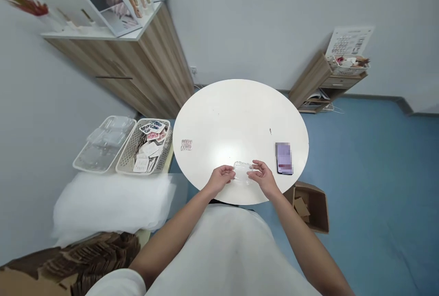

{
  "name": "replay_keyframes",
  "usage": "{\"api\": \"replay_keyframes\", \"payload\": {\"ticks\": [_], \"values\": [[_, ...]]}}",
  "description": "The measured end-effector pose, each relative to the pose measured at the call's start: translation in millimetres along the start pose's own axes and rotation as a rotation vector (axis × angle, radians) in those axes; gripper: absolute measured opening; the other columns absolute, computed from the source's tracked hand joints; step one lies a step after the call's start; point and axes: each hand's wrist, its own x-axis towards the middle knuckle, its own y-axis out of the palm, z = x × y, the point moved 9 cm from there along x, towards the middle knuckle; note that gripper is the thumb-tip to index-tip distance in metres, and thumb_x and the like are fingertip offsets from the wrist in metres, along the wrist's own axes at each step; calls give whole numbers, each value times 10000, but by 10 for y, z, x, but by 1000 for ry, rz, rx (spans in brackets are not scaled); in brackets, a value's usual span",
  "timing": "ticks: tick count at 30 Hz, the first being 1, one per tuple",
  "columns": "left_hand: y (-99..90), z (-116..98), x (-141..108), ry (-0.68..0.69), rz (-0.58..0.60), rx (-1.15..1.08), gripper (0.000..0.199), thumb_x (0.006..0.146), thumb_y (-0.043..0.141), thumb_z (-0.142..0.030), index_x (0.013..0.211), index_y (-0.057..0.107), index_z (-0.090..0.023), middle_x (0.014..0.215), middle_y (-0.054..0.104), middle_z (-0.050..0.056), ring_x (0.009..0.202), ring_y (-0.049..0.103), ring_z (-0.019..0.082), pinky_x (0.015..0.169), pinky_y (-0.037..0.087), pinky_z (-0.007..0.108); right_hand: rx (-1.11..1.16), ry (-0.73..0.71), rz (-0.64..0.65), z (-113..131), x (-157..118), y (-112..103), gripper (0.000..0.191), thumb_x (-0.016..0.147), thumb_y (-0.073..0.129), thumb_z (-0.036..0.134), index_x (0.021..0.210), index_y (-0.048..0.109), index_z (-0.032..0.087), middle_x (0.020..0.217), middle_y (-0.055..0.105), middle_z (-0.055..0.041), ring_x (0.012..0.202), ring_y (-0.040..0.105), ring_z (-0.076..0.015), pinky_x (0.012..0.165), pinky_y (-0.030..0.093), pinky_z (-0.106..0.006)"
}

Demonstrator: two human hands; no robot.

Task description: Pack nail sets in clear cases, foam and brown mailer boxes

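Between my two hands, near the front edge of the round white table (226, 108), is a small clear plastic box (243, 173). My left hand (222, 179) grips its left side between thumb and fingers. On the opposite side my right hand (262, 178) pinches the box, its index finger at the upper corner. What lies inside the box, if anything, is too faint to make out. A small card of pinkish press-on nails (186, 145) lies flat at the table's left. To the right of my right hand rests a phone (284, 158) with a purple screen.
Left of the table stand a basket of nail cards (169, 127) and a basket of clear plastic boxes (113, 136). White wrapping sheets (113, 202) and stacked cardboard (92, 259) are nearer me. An open carton (320, 209) sits on the floor at right.
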Motion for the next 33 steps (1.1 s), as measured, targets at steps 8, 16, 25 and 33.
{"api": "replay_keyframes", "payload": {"ticks": [8,16,25,33], "values": [[137,124,131,-67,111,-124,362,605,706,-362,873,575,-157,757,568,21,695,566,109,660,445,258,206,91,-126,-227,-175,-99,535,597,691,400,1081,492,290,1153,500,-53,953,575,-197,781,467,-337],[46,152,237,18,19,136,359,659,656,-344,963,564,-177,933,576,68,841,563,153,741,430,299,-20,-16,-371,-270,-193,-43,324,630,644,361,891,554,193,821,592,-34,724,562,-148,650,462,-297],[446,-95,142,37,252,46,391,719,609,-365,1066,553,-193,1155,542,103,989,547,200,870,416,373,-561,-293,-451,161,-201,12,196,716,531,297,884,553,198,849,578,-48,732,533,-162,607,460,-299],[492,-209,254,21,216,-103,353,757,548,-413,1027,561,-186,1033,589,77,901,571,176,784,448,324,-780,-568,-169,359,-143,335,377,748,527,258,1124,498,244,1040,531,-89,967,503,-220,773,465,-390]]}}
